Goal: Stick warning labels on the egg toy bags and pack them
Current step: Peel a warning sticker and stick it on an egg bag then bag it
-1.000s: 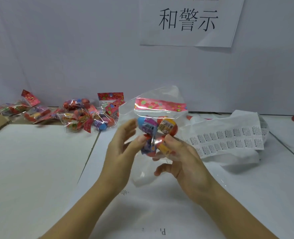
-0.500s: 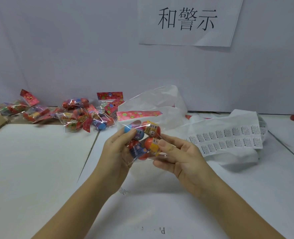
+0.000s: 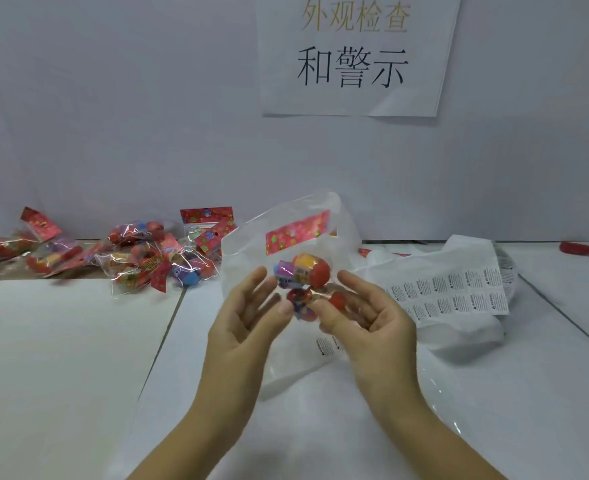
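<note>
Between my hands I hold up an egg toy bag, clear plastic with a red printed header and several coloured eggs inside. My right hand pinches its lower part, thumb on a red egg and fingers behind. My left hand has straight, spread fingers, with only the thumb tip touching the lower egg. A larger translucent bag rises right behind the held one. I cannot tell whether it encloses it. A small warning label shows on plastic below my hands. The sheet of warning labels lies to the right.
A pile of egg toy bags lies at the back left against the wall. White boards cover the table. A paper sign hangs on the wall. A red object lies at the far right.
The egg toy bag has turned and been raised a little, its header now tilted up to the right. My left fingers have spread away from it. The camera has tilted upward.
</note>
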`<state>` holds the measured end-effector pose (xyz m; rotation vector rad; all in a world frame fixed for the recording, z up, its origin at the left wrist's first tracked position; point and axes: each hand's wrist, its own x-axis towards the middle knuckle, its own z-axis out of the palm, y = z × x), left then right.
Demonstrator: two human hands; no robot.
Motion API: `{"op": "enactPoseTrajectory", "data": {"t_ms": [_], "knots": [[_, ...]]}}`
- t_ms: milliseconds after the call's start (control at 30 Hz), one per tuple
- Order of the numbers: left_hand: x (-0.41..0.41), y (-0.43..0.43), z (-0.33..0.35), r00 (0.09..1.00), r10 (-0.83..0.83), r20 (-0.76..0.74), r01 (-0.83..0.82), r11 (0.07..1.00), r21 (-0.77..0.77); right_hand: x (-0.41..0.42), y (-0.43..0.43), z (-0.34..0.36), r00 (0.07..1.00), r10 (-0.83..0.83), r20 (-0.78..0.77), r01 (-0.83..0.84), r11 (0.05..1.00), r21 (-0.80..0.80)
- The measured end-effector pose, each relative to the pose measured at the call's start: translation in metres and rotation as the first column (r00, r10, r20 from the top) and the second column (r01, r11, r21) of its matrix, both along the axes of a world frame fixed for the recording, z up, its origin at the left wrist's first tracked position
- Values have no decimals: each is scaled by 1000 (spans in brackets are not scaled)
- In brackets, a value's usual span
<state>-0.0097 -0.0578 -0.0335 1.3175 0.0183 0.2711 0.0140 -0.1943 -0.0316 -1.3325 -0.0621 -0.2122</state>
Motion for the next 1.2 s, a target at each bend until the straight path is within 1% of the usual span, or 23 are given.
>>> {"op": "enactPoseTrajectory", "data": {"t_ms": [67, 100, 133, 167, 200, 233, 267, 333, 400, 433, 467, 533, 600, 667, 833, 933, 1000, 1033, 1067, 1100, 1133, 1167, 1200], "knots": [[-2, -5, 1, 990, -141, 9, 141, 985, -98, -9, 3, -3, 979, -18, 205, 67, 970, -235], [-3, -6, 1, 982, -188, 24, 189, 973, -136, -13, 4, -5, 946, 30, 324, 96, 925, -367], [-3, -5, 2, 977, -210, 31, 213, 963, -164, -16, 5, -7, 896, 108, 430, 134, 858, -495], [-3, -3, 5, 976, -216, 20, 215, 956, -197, -18, 6, -10, 849, 200, 488, 150, 795, -587], [-3, 0, 7, 977, -215, 1, 209, 948, -239, -19, 6, -11, 829, 274, 488, 128, 756, -642], [-2, 2, 9, 977, -213, -13, 200, 937, -286, -20, 6, -9, 831, 312, 460, 78, 755, -651], [-1, 5, 10, 979, -205, -16, 188, 926, -327, -19, 5, -7, 840, 308, 447, 44, 782, -622], [2, 8, 13, 984, -176, -14, 160, 920, -357, -15, 1, 0, 885, 194, 423, 39, 875, -483], [4, 9, 14, 986, -167, -15, 152, 926, -345, -7, -4, 6, 951, 58, 303, 47, 944, -328], [4, 9, 14, 985, -173, -16, 157, 928, -339, -2, -7, 8, 977, 46, 207, 13, 961, -275], [4, 10, 14, 983, -183, -17, 167, 928, -332, 3, -9, 9, 991, 80, 107, -52, 970, -238], [4, 11, 14, 979, -200, -27, 181, 931, -318, 10, -10, 7, 977, 210, -45, -215, 965, -148], [4, 12, 13, 978, -204, -52, 180, 939, -293, 12, -9, 5, 945, 318, -82, -324, 942, -87], [5, 14, 12, 977, -198, -78, 170, 948, -269, 15, -10, 3, 930, 361, -70, -366, 928, -72], [7, 17, 10, 969, -211, -125, 182, 960, -211, 17, -13, -3, 929, 363, -76, -366, 930, -34], [9, 19, 10, 973, -191, -132, 163, 967, -197, 20, -14, -3, 952, 298, -72, -304, 947, -101], [11, 22, 11, 976, -166, -137, 134, 967, -215, 25, -20, -4, 983, 185, 5, -178, 955, -238], [12, 24, 11, 978, -152, -142, 118, 968, -223, 28, -24, -5, 989, 135, 62, -104, 928, -357], [13, 26, 11, 980, -136, -146, 101, 969, -224, 31, -29, -6, 986, 108, 127, -27, 859, -512], [15, 29, 12, 982, -116, -152, 82, 973, -214, 33, -34, -9, 976, 115, 185, 44, 728, -685], [16, 32, 12, 983, -94, -159, 63, 979, -194, 36, -37, -12, 964, 147, 222, 110, 538, -836], [18, 35, 11, 983, -75, -167, 48, 986, -159, 39, -40, -16, 957, 184, 225, 156, 329, -931], [19, 37, 10, 982, -59, -177, 39, 992, -118, 41, -42, -20, 960, 200, 194, 167, 145, -975]]}}
